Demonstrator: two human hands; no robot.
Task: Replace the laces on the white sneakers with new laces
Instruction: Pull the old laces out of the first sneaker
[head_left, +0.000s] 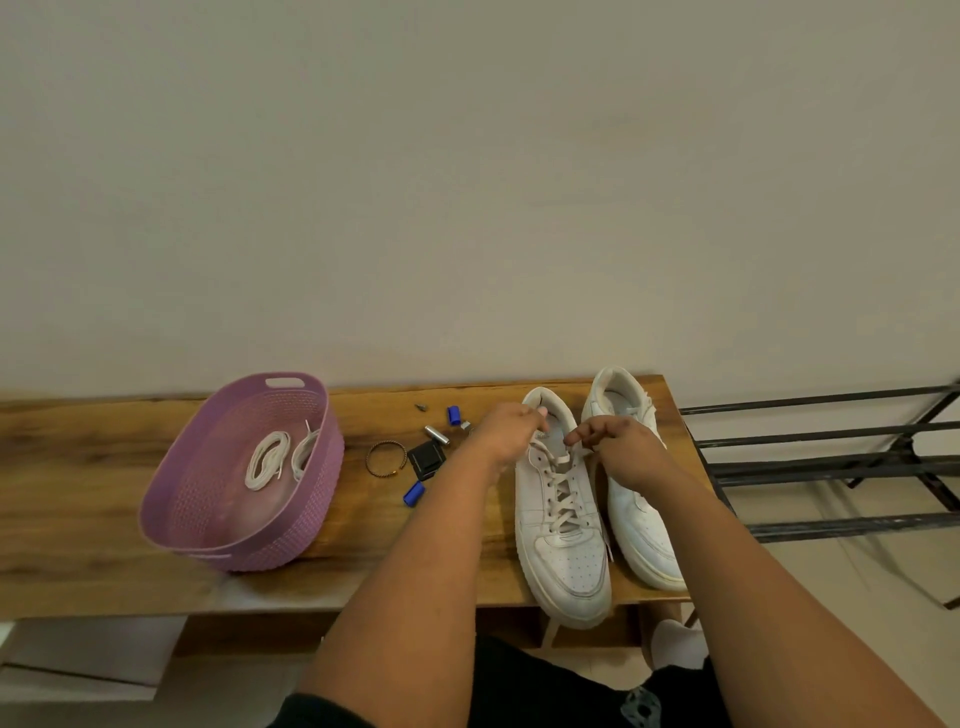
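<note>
The left hand (506, 431) covers the collar edge of the near sneaker (563, 525), so its grip on the lace (561, 496) cannot be made out. The right hand (621, 441) and forearm hide the throat of the far sneaker (631, 395); whether it is laced cannot be told. Small items (436, 435) on the worktop (78, 493) are too small to identify. The metal rack (831, 467) is cut off at the right edge. The basket (291, 540) wall hides part of the coiled laces (267, 460).
</note>
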